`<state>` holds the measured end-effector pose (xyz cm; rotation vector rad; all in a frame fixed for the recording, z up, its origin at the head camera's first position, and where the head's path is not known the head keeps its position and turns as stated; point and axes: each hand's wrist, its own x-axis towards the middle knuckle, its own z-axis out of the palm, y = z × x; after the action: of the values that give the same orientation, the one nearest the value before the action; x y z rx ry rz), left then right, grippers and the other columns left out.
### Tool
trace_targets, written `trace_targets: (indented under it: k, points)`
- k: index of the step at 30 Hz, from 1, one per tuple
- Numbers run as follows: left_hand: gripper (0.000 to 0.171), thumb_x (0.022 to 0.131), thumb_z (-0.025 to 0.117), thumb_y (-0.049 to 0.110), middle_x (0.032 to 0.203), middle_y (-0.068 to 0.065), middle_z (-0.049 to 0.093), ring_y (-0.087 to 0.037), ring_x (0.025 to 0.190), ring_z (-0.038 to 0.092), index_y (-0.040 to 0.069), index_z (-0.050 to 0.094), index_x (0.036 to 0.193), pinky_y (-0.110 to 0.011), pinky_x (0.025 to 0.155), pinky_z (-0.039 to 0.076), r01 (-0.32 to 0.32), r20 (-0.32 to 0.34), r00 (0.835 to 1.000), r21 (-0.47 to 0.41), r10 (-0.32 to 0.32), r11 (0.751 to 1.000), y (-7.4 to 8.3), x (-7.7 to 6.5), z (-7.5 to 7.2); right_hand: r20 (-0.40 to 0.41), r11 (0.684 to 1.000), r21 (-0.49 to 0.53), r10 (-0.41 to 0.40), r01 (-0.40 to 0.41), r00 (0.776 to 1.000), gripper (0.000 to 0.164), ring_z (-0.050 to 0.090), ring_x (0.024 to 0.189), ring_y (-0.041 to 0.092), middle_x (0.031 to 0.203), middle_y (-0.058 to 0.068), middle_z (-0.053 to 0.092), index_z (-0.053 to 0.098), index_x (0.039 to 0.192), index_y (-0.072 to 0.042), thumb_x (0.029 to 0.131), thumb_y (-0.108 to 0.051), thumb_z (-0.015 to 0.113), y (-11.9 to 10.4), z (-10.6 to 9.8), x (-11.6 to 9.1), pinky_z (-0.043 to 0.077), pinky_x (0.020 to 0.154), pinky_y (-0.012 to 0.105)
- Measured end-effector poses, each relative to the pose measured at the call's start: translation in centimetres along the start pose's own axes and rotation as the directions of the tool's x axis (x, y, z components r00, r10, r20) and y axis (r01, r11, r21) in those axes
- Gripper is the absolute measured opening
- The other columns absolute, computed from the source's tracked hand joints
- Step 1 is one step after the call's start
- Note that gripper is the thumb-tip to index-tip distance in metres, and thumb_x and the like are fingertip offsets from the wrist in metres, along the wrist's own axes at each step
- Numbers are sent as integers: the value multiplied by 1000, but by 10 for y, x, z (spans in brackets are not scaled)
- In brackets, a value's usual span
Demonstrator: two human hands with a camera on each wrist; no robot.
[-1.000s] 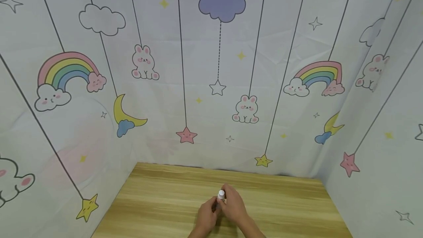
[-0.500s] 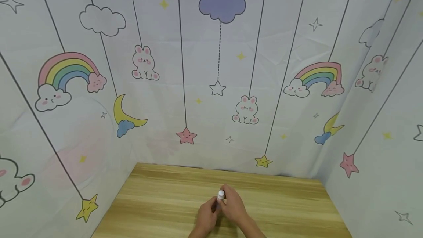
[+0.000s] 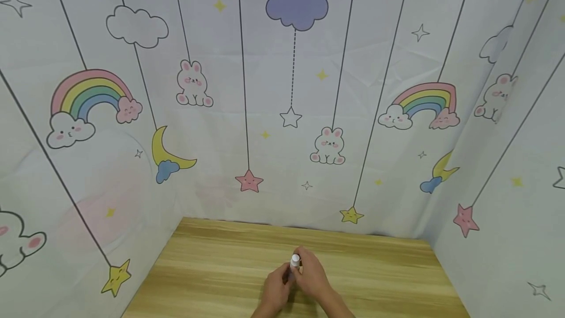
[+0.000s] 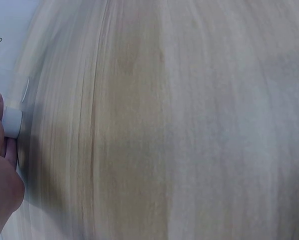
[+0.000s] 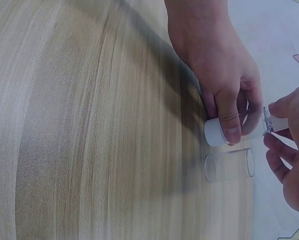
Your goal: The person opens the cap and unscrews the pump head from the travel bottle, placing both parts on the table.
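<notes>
A small upright bottle stands between my hands, with a white base (image 5: 215,132), a clear upper part and a white cap (image 3: 295,260). My left hand (image 5: 214,65) grips its lower body, thumb across the front just above the base. At the top, the thumb and fingers of my right hand (image 3: 312,275) pinch round the white cap and the clear collar (image 5: 268,120) under it. Beside the bottle stands a clear cylinder (image 5: 229,165), close to both hands. In the left wrist view my left hand (image 4: 2,170) shows at the edge, around the bottle's white base (image 4: 12,122).
A wood-grain table (image 3: 212,269) lies under the hands. White cloth walls (image 3: 282,161) printed with rainbows, rabbits, moons and stars rise at its back, left and right edges.
</notes>
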<state>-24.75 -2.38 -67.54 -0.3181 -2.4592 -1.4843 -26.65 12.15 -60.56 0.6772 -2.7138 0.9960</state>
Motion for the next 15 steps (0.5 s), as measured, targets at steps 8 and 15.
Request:
trace_targets:
  k: [8, 15]
  points:
    - [27, 95, 78, 7, 114, -8, 79, -25, 104, 76, 11, 74, 121, -37, 85, 64, 3, -2, 1000, 15, -3, 1000, -3, 1, 1, -35, 1000, 16, -9, 10, 999, 22, 61, 90, 12, 94, -9, 61, 60, 103, -16, 93, -5, 76, 1, 3, 0, 56, 77, 34]
    - [26, 95, 78, 5, 111, -7, 79, -23, 100, 76, 12, 75, 120, -35, 83, 64, -10, -17, 1000, 35, 10, 999, -4, 1, 1, -53, 1000, 9, -17, 18, 998, 22, 60, 87, 12, 92, -9, 60, 60, 101, -16, 90, -5, 76, 0, 3, 0, 54, 75, 33]
